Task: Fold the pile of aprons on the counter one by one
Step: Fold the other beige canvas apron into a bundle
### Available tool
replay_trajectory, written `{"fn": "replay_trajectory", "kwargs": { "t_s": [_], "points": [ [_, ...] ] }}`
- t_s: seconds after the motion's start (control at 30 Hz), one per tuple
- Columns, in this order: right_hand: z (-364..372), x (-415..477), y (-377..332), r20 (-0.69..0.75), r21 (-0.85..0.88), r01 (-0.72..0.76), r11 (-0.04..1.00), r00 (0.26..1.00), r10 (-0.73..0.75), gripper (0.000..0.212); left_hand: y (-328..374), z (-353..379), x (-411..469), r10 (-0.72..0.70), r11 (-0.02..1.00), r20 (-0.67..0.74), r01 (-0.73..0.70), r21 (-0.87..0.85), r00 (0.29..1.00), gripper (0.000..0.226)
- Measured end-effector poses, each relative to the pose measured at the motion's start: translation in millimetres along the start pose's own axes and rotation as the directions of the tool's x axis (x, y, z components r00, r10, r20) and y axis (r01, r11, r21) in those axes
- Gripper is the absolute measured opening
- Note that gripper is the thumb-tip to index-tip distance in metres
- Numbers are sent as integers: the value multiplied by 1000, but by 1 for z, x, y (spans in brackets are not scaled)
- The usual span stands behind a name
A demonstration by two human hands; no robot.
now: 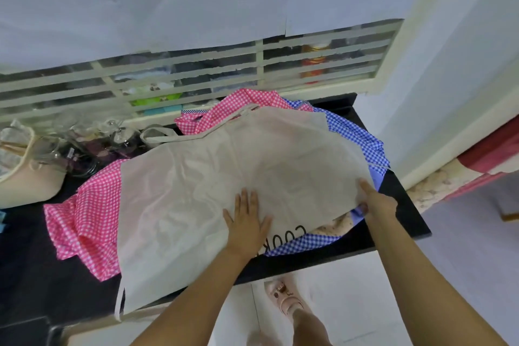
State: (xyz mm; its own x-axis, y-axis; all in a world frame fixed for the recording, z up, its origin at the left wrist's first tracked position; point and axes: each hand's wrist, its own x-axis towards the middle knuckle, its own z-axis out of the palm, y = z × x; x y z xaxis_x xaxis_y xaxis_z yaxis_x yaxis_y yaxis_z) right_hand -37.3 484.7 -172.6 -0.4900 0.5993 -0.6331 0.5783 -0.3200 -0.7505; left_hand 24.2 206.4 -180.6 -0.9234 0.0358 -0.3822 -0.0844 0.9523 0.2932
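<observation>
Beige apron under flat left fingers, its edge between right fingers

Bright, flat, diffuse light, no clear source. Only faint soft shadows, and no glare on the black counter. Heavy wide-angle bowing toward the frame edges. Whole frame slightly soft; glass jars at the counter's back-left edge are blurry.

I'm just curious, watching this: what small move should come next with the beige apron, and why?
Probably the right hand carries the edge it pinches leftward across the beige apron, starting a fold: the apron lies spread open, and the left hand presses it flat.
</observation>
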Motion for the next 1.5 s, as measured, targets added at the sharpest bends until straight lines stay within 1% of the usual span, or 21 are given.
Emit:
{"fn": "replay_trajectory", "kwargs": {
  "t_s": [0.13,0.2,0.27,0.33,0.4,0.47,0.5,0.57,0.63,0.7,0.83,0.93,1.0,1.03,1.1,1.13,1.2,1.27,1.33,1.43,1.5],
  "points": [
    [-11,7,-1,83,-72,-71,995,994,77,32,0,-3,-6,18,1000,48,-17,-14,999,72],
    [-20,3,0,123,-116,-48,992,990,63,31,-6,1,-9,29,999,75,-31,18,997,75],
    [-34,-2,5,167,-163,1,987,986,26,32,-15,7,-14,69,994,67,-74,74,995,92],
    [-45,-8,9,189,-198,126,972,978,-88,33,-25,15,-19,112,988,47,-116,105,993,103],
    [-51,-10,11,224,-251,325,912,936,-272,37,-32,20,-22,137,984,45,-141,109,990,101],
    [-47,-16,2,285,-304,445,842,886,-365,30,-36,20,-22,154,980,45,-158,119,987,99],
    [-44,-17,-4,305,-347,473,810,873,-380,36,-39,19,-22,167,977,49,-172,123,985,97],
    [-37,-16,-21,359,-404,474,782,869,-341,41,-44,16,-22,195,971,58,-201,128,979,93],
    [-34,-22,-38,497,-463,448,765,846,-194,26,-53,11,-23,224,965,75,-232,120,972,92],
    [-35,-18,-43,559,-536,426,729,826,-71,13,-62,5,-24,248,965,82,-254,71,965,89],
    [-36,-4,-50,477,-571,485,662,853,-214,38,-73,-9,-28,287,952,154,-299,67,946,78],
    [-28,-4,-61,457,-633,293,717,889,40,54,-74,-19,-30,279,955,180,-292,49,943,69],
    [-20,0,-67,473,-656,273,704,875,102,78,-71,-22,-27,238,971,170,-238,-23,956,66],
    [-17,2,-69,495,-650,253,716,856,147,82,-67,-24,-25,211,975,151,-198,-97,966,55],
    [-6,0,-75,551,-582,169,795,801,233,71,-57,-30,-19,101,960,88,-74,-269,991,23],
    [0,-1,-78,565,-530,130,838,791,234,64,-51,-33,-17,33,951,81,-6,-310,996,22],
    [14,0,-85,559,-487,121,865,804,202,58,-39,-35,-11,-75,956,97,100,-275,992,40],
    [24,0,-92,556,-490,171,855,816,156,57,-25,-33,-8,-139,981,124,154,-117,982,48],
    [35,1,-100,551,-461,203,864,828,100,44,-14,-30,-5,-199,980,158,193,53,967,60],
    [43,0,-113,565,-318,456,831,795,-220,19,-5,-27,0,-268,957,168,243,159,948,79],
    [43,0,-120,535,-220,595,773,736,-414,20,2,-29,3,-291,944,162,255,210,943,87]
  ]
}}
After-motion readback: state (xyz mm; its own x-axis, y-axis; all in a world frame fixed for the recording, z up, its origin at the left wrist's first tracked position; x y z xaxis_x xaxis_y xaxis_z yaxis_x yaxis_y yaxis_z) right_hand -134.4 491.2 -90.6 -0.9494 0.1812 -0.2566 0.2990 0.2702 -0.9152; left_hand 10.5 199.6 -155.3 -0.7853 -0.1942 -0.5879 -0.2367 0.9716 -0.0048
